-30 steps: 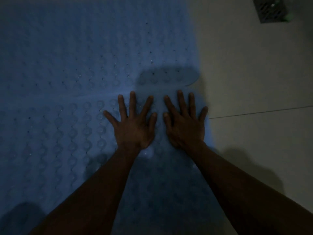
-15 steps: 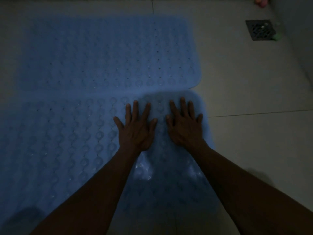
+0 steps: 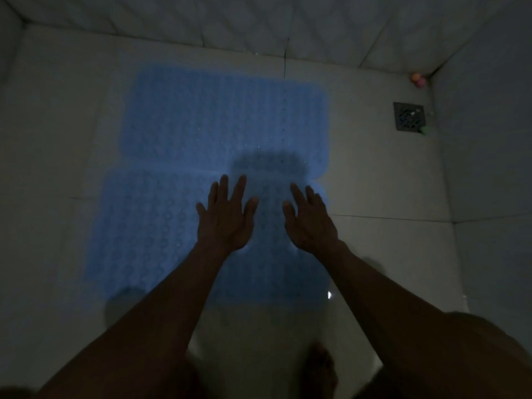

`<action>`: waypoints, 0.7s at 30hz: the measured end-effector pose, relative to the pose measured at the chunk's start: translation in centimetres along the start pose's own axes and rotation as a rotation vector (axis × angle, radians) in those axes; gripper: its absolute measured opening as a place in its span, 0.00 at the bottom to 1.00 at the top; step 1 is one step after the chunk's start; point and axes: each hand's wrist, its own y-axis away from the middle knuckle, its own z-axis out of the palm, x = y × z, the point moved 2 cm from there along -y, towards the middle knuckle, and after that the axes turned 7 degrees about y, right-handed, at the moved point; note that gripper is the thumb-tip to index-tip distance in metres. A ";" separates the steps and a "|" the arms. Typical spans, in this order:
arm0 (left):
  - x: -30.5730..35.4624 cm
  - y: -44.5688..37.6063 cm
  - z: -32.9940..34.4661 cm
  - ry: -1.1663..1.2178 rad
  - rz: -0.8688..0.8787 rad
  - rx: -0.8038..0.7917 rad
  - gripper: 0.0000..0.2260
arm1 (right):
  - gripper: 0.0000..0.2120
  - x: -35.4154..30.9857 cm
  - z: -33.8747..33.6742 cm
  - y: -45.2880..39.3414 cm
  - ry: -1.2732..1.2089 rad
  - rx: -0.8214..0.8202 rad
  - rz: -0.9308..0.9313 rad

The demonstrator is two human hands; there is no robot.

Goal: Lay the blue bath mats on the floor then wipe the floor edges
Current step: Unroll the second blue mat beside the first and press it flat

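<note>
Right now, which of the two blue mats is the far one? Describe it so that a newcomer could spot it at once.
Start at the back wall, where it meets the tiled floor. The first blue sheet below it is the far mat. Unlike the near mat, it lies beyond both hands, which hang above the near one, and its right edge faces the floor drain.

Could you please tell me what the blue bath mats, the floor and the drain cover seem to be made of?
Blue bath mats: probably soft rubber or vinyl, with a moulded bubble texture and small holes. Floor: looks like pale glazed tile, smooth, with thin grout lines. Drain cover: a dark square grate, perhaps metal; the dim light leaves that open.
</note>
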 end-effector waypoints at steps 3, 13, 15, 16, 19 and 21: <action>3.1 4.0 -4.9 0.037 -0.005 0.018 0.28 | 0.28 -2.7 -5.0 3.9 0.017 -0.020 -0.035; 14.0 16.9 -20.2 0.094 -0.060 0.086 0.28 | 0.27 -10.8 -23.1 15.9 0.043 -0.033 -0.109; 17.0 19.4 -23.3 0.112 -0.055 0.097 0.29 | 0.27 -11.9 -26.8 18.0 0.025 -0.042 -0.112; 18.6 20.5 -24.8 0.125 -0.051 0.104 0.29 | 0.28 -12.5 -28.7 19.1 0.002 -0.049 -0.114; 24.3 23.7 -29.7 0.214 -0.036 0.128 0.30 | 0.29 -14.4 -35.0 22.8 -0.082 -0.040 -0.135; 28.5 25.3 -33.1 0.291 -0.012 0.156 0.31 | 0.29 -15.7 -40.2 25.2 -0.143 -0.010 -0.153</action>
